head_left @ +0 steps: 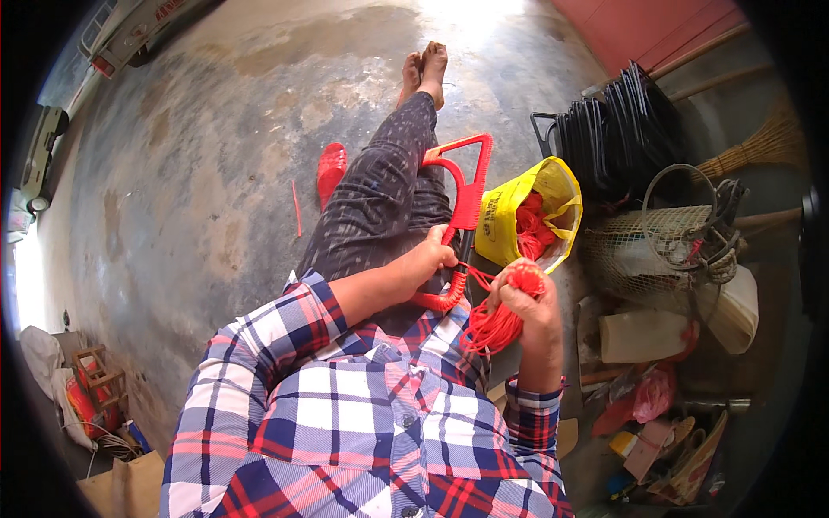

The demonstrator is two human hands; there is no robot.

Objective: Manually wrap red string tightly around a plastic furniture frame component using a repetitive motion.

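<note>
Across my lap lies a frame (467,203) with a black bar, much of it covered in red cord; one end is an open angular loop, the other a curved part wound in cord. My left hand (429,262) is closed around the black bar near that curved end. A bundle of red cord (492,330) is in my right hand (528,302), its fingers wrapped round it. Loose strands run from the bundle to the frame beside my left hand. To the right of my legs, a yellow bag (501,226) stands with its mouth open, holding more red cord (534,229).
Stacked black frames (617,129) stand at the far right, near a straw broom (760,142). Closer are a wire mesh basket (648,246) and assorted clutter. A red shoe (330,173) and a cord scrap (296,207) lie left of my legs. Vehicles are at the far left.
</note>
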